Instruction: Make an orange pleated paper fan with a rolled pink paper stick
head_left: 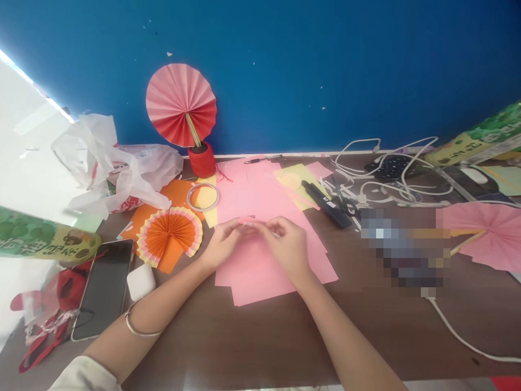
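Both hands meet over a stack of pink paper sheets (264,271) at the middle of the table. My left hand (223,241) is closed, its thumb and fingers pinching one end of a small pink paper piece (246,220). On the right, my right hand (288,245) is closed as well, its fingertips pressed on the same piece near its other end. Fingers cover most of that piece. A roll of tape (203,187) lies beyond my left hand, and an orange folded paper fan (170,234) lies to its left.
A pink paper fan (181,100) stands in a red pot (202,161) at the back. Plastic bags (134,168), a phone (103,288) and a white case (141,282) are left. A black tool (325,203), cables (402,187) and another pink fan (488,231) are right.
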The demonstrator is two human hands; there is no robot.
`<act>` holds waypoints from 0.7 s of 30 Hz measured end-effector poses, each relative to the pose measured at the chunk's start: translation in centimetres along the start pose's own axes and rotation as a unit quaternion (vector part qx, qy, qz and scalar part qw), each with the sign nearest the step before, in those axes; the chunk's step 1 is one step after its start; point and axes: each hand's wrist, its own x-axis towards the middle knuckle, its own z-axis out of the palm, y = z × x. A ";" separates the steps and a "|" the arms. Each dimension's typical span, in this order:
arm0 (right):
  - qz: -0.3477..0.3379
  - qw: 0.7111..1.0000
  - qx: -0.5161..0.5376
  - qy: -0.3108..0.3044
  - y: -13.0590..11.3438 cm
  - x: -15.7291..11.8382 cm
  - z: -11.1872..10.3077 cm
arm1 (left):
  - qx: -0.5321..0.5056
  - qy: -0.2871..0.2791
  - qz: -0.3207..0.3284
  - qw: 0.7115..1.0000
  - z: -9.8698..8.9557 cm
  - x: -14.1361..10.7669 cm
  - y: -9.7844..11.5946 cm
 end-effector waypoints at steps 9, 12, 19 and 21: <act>-0.011 1.000 -0.014 -0.009 0.0 -0.1 -0.1 | 0.031 0.026 0.007 0.999 0.3 0.1 0.2; -0.008 1.000 -0.013 -0.014 -0.2 0.0 -0.1 | 0.024 0.030 -0.008 0.999 0.3 0.1 0.2; -0.003 1.000 -0.015 -0.009 -0.5 0.0 -0.3 | 0.018 0.038 -0.027 0.999 0.3 0.1 0.2; -0.005 1.000 -0.016 -0.010 -0.4 0.0 -0.4 | 0.017 0.039 -0.027 0.999 0.3 0.2 0.2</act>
